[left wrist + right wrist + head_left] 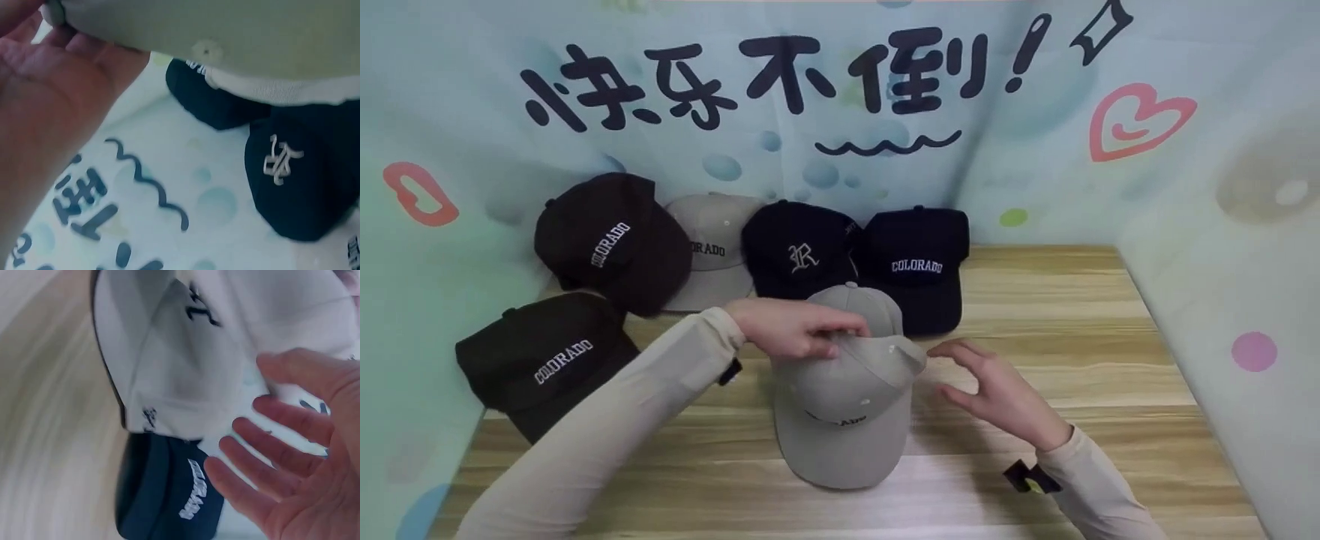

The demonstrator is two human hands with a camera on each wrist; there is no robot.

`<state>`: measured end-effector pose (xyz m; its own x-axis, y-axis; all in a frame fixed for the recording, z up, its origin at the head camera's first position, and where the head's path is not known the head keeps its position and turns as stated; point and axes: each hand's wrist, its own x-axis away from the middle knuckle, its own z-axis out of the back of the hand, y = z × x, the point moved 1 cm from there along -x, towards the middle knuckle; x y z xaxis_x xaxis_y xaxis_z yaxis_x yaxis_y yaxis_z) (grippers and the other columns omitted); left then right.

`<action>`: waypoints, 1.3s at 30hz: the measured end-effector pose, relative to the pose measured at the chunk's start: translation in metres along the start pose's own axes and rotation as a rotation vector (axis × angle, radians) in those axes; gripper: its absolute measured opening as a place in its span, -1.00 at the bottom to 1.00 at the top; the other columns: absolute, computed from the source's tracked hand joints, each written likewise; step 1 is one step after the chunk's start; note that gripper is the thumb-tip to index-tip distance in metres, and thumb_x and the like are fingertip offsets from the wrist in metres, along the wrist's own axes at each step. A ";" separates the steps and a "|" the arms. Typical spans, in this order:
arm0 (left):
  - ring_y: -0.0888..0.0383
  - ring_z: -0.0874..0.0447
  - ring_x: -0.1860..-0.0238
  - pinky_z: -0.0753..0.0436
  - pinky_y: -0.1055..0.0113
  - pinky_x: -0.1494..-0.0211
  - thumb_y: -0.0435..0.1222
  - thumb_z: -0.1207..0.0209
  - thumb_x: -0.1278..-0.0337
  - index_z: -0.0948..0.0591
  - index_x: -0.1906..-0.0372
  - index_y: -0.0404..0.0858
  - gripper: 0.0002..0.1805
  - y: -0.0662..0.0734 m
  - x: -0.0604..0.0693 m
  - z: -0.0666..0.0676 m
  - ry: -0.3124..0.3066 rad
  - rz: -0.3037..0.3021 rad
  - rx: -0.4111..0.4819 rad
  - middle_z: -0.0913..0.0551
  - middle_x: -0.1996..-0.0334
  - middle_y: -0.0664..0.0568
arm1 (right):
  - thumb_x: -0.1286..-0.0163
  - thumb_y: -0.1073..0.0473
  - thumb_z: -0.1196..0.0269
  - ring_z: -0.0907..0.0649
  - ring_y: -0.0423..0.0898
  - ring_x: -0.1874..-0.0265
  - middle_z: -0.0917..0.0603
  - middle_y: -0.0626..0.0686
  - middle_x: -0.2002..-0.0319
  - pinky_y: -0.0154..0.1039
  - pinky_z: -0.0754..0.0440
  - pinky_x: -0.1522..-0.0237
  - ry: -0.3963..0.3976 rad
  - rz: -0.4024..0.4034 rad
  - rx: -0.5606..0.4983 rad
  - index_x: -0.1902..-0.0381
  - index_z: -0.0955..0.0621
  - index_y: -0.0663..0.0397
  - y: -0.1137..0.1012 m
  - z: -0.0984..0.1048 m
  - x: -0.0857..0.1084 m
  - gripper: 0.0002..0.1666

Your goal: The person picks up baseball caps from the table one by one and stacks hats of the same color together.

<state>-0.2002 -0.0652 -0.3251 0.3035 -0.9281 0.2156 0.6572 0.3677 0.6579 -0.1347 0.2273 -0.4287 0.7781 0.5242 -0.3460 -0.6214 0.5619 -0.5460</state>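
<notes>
Grey cap (844, 394) is what I have before me, near the middle of the wood-grained tabletop (1072, 360), its brim turned towards me; whether that brim touches the wood I cannot tell. Largest around me is the pale blue-green backdrop (1177, 225), hanging behind and at both sides, printed with dark characters, hearts and bubbles. Below it, along the back of the tabletop, sit a dark brown cap (607, 240), a beige cap (709, 232) partly hidden by it, a navy cap with an R (802, 232) and a navy COLORADO cap (919, 247); another, very dark COLORADO cap (532, 337) lies nearer me on the left. Just beyond the one I hold, partly covered by it in my view, is a second grey cap (855, 301). Pale sleeves (607, 420) cover my forearms. My left hand (780, 328) is clamped on the nearer grey cap, pinching the upper edge of its crown; my right hand (997, 394), apart from the left, has its fingers spread and loosely bent just beside that cap's right edge, touching or not I cannot tell. Smallest of all are the cap's dark, partly hidden lettering (851, 421) and its little eyelets
</notes>
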 end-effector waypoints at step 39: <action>-0.05 -0.20 -0.33 0.04 -0.28 -0.27 -0.29 0.03 -0.43 -0.42 -0.21 -0.11 -0.68 -0.063 -0.044 -0.014 0.289 0.417 -0.018 -0.24 -0.33 -0.09 | -0.23 -0.01 -0.36 -0.45 0.02 -0.21 -0.48 0.08 -0.24 -0.08 -0.47 -0.13 -0.392 0.326 0.222 -0.19 -0.58 -0.07 -0.037 -0.074 0.015 -0.44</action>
<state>-0.2453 -0.0469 -0.3863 0.7192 -0.6494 0.2471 0.4508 0.7067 0.5453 -0.0932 0.1670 -0.4695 0.4763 0.8685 -0.1374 -0.8617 0.4299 -0.2697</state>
